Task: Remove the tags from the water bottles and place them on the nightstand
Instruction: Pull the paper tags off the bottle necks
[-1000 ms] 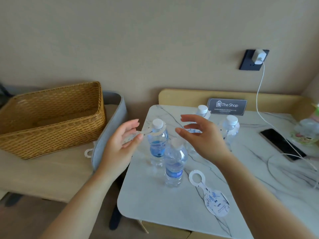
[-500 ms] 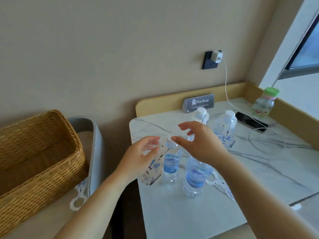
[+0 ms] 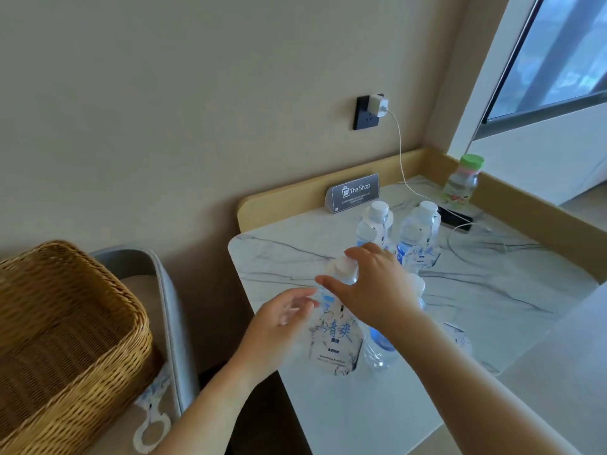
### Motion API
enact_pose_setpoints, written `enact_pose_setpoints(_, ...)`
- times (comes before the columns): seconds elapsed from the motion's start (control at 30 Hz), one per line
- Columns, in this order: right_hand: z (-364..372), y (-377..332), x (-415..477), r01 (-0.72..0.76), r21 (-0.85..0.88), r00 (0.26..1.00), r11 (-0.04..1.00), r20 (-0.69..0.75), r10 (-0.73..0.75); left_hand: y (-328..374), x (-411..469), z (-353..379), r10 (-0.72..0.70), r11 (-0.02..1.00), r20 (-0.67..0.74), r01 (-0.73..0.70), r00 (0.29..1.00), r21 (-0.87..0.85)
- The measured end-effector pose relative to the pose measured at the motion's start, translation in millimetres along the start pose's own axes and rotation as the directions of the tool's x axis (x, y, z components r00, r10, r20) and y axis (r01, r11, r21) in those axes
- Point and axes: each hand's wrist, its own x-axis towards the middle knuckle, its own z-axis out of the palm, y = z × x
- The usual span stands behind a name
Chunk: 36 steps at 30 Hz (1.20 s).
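Four bottles stand on the bench [image 3: 499, 290]: far left bottle [image 3: 374, 224] beside far right bottle [image 3: 418, 234], near left bottle [image 3: 343, 270] just beside near right bottle [image 3: 381, 353]. A tag [image 3: 335, 343] hangs before the near left one; a loose tag [image 3: 458, 338] lies right of them. Sign [image 3: 353, 193] at the far edge, phone [image 3: 455, 219] and jar [image 3: 463, 182] far right. Left of the bench, a basket [image 3: 65, 339], a third tag [image 3: 152, 418] right of it

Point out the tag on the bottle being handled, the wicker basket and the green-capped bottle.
tag [image 3: 335, 343], head view, printed face.
wicker basket [image 3: 65, 339], head view, inner wall.
green-capped bottle [image 3: 460, 187], head view, clear body.
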Motion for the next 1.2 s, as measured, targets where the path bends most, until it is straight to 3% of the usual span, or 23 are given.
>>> enact_pose_setpoints(0.2, 3, -3, 4, 0.004, 0.013, 1.000, 1.000, 0.021, -0.004, -3, 29, -20, -0.018, 0.999, -0.095, 0.014, 0.995, -0.042)
enact_pose_setpoints(0.5, -15, 7, 6, 0.140, 0.040, 0.966, 0.989, 0.213, -0.145, -3, 59, -4, 0.081, 0.996, 0.100, -0.077, 0.992, -0.037)
enact_pose_setpoints(0.87, -8, 11, 6, 0.075, -0.028, 0.994, 0.997, 0.083, -0.073, -21, 69, 7, 0.112, 0.990, 0.127, -0.098, 0.986, -0.105)
enact_pose_setpoints(1.2, -11, 12, 8, 0.073, 0.042, 0.994, 0.996, 0.078, -0.076, -31, 67, 9, 0.098, 0.979, 0.155, -0.067, 0.983, -0.194)
